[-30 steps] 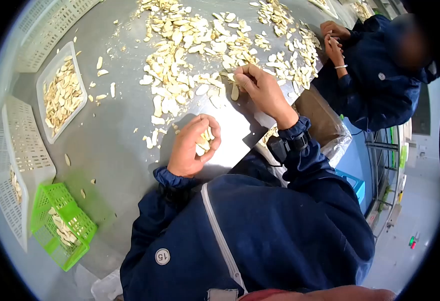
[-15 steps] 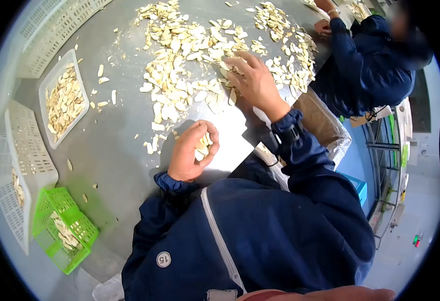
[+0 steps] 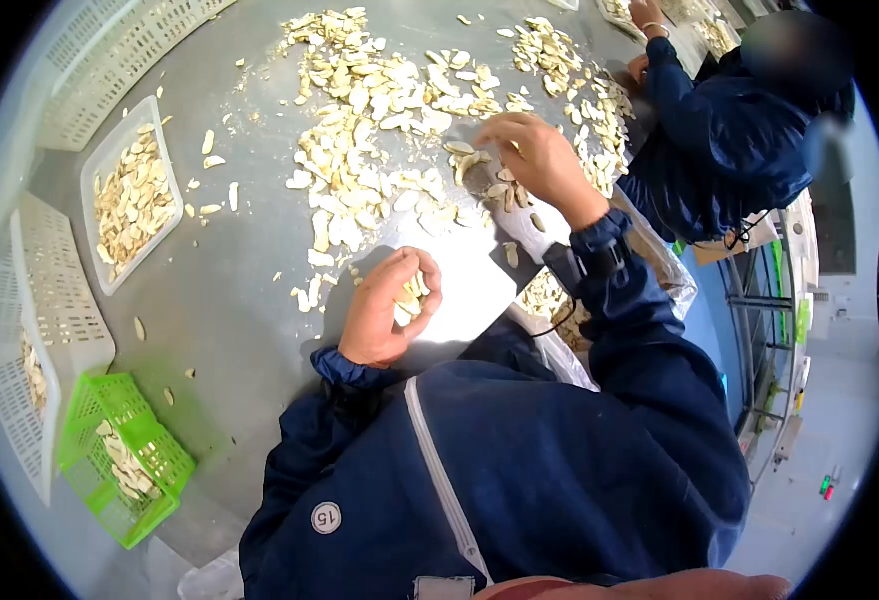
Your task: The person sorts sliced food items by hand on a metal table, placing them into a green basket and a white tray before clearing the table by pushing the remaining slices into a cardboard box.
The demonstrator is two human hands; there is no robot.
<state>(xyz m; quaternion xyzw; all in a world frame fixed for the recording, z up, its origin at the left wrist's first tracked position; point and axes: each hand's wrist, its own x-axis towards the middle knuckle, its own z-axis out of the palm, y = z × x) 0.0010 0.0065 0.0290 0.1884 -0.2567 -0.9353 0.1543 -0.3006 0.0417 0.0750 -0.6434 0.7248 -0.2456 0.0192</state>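
Note:
My left hand (image 3: 384, 308) is curled around several pale dried slices (image 3: 411, 297), just above the metal table near my body. My right hand (image 3: 539, 160) is at the right side of the spread slices (image 3: 359, 90), fingers bent and apart, palm facing down. Below its fingers, a few loose slices (image 3: 519, 195) lie or drop near the table edge; whether it touches any of them I cannot tell. Under that edge an open bag (image 3: 557, 355) holds more slices.
A clear tray of slices (image 3: 169, 205) stands at left, with white baskets (image 3: 69, 290) and a green basket (image 3: 124, 385) holding slices nearby. At the upper right a person in dark blue (image 3: 729, 130) works at the table.
My right hand has moved right and slightly down, toward the table edge, with slices now loose below it. The bag below shows more. My left hand has barely moved.

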